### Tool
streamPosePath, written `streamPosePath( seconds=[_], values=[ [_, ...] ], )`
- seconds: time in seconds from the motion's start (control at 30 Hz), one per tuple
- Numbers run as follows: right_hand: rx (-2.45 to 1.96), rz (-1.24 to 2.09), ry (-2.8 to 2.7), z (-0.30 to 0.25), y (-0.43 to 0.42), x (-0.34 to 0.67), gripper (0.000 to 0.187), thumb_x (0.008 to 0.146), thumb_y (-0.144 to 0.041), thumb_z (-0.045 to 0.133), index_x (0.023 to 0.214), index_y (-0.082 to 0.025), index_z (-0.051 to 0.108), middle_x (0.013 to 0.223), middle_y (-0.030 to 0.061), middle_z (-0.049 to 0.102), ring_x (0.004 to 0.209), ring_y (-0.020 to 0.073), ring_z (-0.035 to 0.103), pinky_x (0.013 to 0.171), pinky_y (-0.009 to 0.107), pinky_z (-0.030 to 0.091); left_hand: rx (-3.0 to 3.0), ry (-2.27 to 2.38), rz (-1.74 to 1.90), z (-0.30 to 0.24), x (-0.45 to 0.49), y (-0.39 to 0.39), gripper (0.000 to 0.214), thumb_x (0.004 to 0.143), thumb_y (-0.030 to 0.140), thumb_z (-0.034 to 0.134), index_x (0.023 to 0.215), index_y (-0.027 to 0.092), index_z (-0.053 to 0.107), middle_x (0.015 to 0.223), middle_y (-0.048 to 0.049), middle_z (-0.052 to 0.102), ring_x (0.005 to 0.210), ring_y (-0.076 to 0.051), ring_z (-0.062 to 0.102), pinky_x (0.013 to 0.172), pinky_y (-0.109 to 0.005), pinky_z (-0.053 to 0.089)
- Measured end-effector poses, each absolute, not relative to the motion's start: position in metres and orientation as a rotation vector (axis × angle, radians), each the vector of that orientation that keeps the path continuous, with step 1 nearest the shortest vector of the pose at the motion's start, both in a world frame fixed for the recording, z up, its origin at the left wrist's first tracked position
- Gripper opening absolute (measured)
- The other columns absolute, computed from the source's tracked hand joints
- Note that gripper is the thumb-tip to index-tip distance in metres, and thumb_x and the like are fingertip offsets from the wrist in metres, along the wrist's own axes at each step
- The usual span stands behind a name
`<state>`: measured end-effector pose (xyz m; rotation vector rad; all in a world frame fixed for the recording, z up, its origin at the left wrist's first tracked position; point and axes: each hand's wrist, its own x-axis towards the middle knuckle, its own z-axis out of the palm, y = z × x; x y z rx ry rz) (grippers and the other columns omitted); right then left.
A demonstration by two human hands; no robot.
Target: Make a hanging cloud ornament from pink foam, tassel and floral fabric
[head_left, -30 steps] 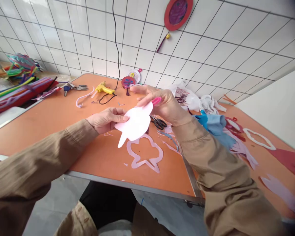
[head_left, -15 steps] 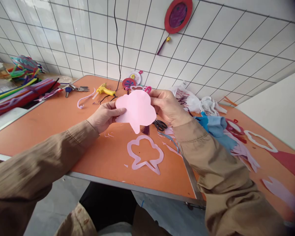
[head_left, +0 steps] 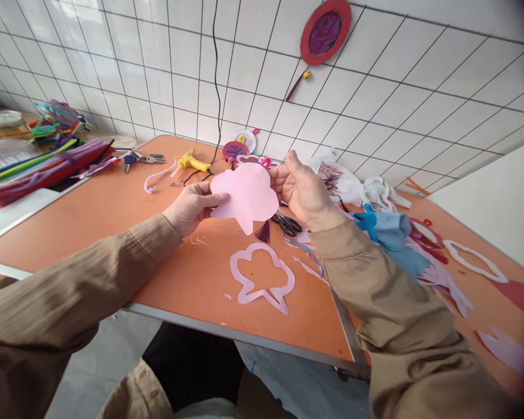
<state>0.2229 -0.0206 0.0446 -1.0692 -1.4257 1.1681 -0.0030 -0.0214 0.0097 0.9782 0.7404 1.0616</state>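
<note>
A pink cloud-shaped paper cutout (head_left: pixel 247 195) with a pointed tail is held up over the table. My left hand (head_left: pixel 191 203) pinches its left side, thumb on the front and fingers behind. At its right edge my right hand (head_left: pixel 303 189) is open, thumb raised and fingertips close to the paper; whether they touch it I cannot tell. A small bright pink loop (head_left: pixel 266 163) shows at the cutout's top right. Below it, flat on the orange table (head_left: pixel 179 285), lies a pink cloud-outline paper frame (head_left: pixel 291 283). Black-handled scissors (head_left: pixel 288 225) lie partly hidden by my right hand.
A yellow glue gun (head_left: pixel 193 161) and keys (head_left: pixel 133 160) lie at the back left, beside bundled pipe cleaners (head_left: pixel 48 171). Blue felt (head_left: pixel 390 233), a white outline frame (head_left: pixel 474 260) and paper scraps cover the right side. A red round ornament (head_left: pixel 325 32) hangs on the tiled wall.
My right thumb has lifted off the cutout and my right hand has opened at its edge. My left hand keeps its hold. The whole view has shifted slightly.
</note>
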Motion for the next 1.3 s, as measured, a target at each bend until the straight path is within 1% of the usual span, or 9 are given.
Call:
streamPosePath(
  seconds=[0.17, 0.37, 0.47, 0.67, 0.8, 0.9, 1.0, 1.13, 1.3],
  values=[
    [-1.053, 1.183, -1.44, 0.043, -0.019, 0.224, 0.064, 0.078, -0.086, 0.051, 0.072, -0.026, 0.072, 0.073, 0.0061, 0.077, 0.069, 0.0194, 0.074, 0.056, 0.032, 0.052, 0.993, 0.734, 1.048, 0.009, -0.003, -0.021, 0.035, 0.049, 0.024, 0.095, 0.074, 0.01, 0.074, 0.07, -0.0023, 0.068, 0.061, -0.01, 0.06, 0.059, -0.024, 0.049],
    [-1.05, 1.162, -1.379, 0.047, -0.025, 0.217, 0.059, 0.074, -0.082, 0.063, 0.075, -0.024, 0.072, 0.075, 0.0058, 0.075, 0.064, 0.0162, 0.069, 0.054, 0.029, 0.05, 1.007, 0.731, 1.022, 0.007, -0.003, -0.021, 0.034, 0.05, 0.023, 0.095, 0.074, 0.011, 0.075, 0.07, -0.0025, 0.069, 0.059, -0.01, 0.06, 0.057, -0.023, 0.049],
    [-1.048, 1.176, -1.348, 0.048, -0.029, 0.213, 0.056, 0.066, -0.078, 0.073, 0.075, -0.023, 0.071, 0.074, 0.0056, 0.073, 0.064, 0.0173, 0.067, 0.055, 0.03, 0.049, 1.021, 0.724, 1.015, 0.006, -0.004, -0.02, 0.031, 0.052, 0.022, 0.095, 0.074, 0.011, 0.075, 0.071, -0.0027, 0.07, 0.06, -0.01, 0.061, 0.058, -0.023, 0.05],
    [-1.013, 1.159, -1.318, 0.049, -0.036, 0.206, 0.045, 0.055, -0.055, 0.091, 0.062, -0.021, 0.063, 0.061, -0.0011, 0.06, 0.059, 0.0144, 0.054, 0.057, 0.031, 0.044, 1.022, 0.717, 0.98, 0.005, -0.004, -0.019, 0.029, 0.053, 0.02, 0.094, 0.072, 0.011, 0.075, 0.069, -0.0035, 0.071, 0.06, -0.011, 0.062, 0.059, -0.024, 0.052],
    [-1.022, 1.135, -1.325, 0.051, -0.04, 0.203, 0.033, 0.056, -0.038, 0.09, 0.061, -0.02, 0.064, 0.064, -0.0024, 0.058, 0.061, 0.0117, 0.05, 0.058, 0.029, 0.041, 1.006, 0.704, 0.975, 0.005, -0.003, -0.02, 0.031, 0.05, 0.02, 0.095, 0.073, 0.01, 0.076, 0.071, -0.004, 0.072, 0.062, -0.012, 0.065, 0.061, -0.024, 0.053],
    [-1.028, 1.101, -1.324, 0.052, -0.04, 0.203, 0.028, 0.056, -0.034, 0.088, 0.061, -0.02, 0.065, 0.066, -0.0023, 0.06, 0.064, 0.0118, 0.05, 0.059, 0.028, 0.04, 1.004, 0.694, 0.962, 0.006, -0.003, -0.021, 0.031, 0.051, 0.021, 0.095, 0.074, 0.011, 0.077, 0.074, -0.0052, 0.073, 0.064, -0.013, 0.066, 0.062, -0.025, 0.054],
    [-1.032, 1.097, -1.331, 0.052, -0.04, 0.203, 0.029, 0.056, -0.035, 0.089, 0.062, -0.019, 0.065, 0.065, -0.0023, 0.059, 0.063, 0.0118, 0.051, 0.059, 0.029, 0.04, 1.016, 0.702, 0.939, 0.007, -0.003, -0.022, 0.034, 0.052, 0.023, 0.096, 0.078, 0.011, 0.079, 0.077, -0.0063, 0.074, 0.066, -0.014, 0.067, 0.061, -0.025, 0.054],
    [-1.06, 1.111, -1.332, 0.051, -0.04, 0.204, 0.041, 0.05, -0.042, 0.095, 0.06, -0.019, 0.063, 0.062, -0.0028, 0.056, 0.058, 0.011, 0.049, 0.055, 0.03, 0.038, 1.043, 0.744, 0.873, 0.006, -0.003, -0.023, 0.035, 0.051, 0.027, 0.097, 0.076, 0.01, 0.08, 0.078, -0.0089, 0.075, 0.067, -0.015, 0.068, 0.062, -0.026, 0.056],
    [-1.05, 1.177, -1.316, 0.053, -0.036, 0.207, 0.055, 0.05, -0.066, 0.09, 0.064, -0.018, 0.067, 0.062, 0.0005, 0.061, 0.058, 0.0131, 0.054, 0.055, 0.03, 0.042, 1.017, 0.732, 0.876, 0.003, -0.003, -0.023, 0.029, 0.054, 0.026, 0.096, 0.071, 0.01, 0.08, 0.073, -0.0091, 0.075, 0.064, -0.016, 0.068, 0.062, -0.027, 0.057]
  ],
)
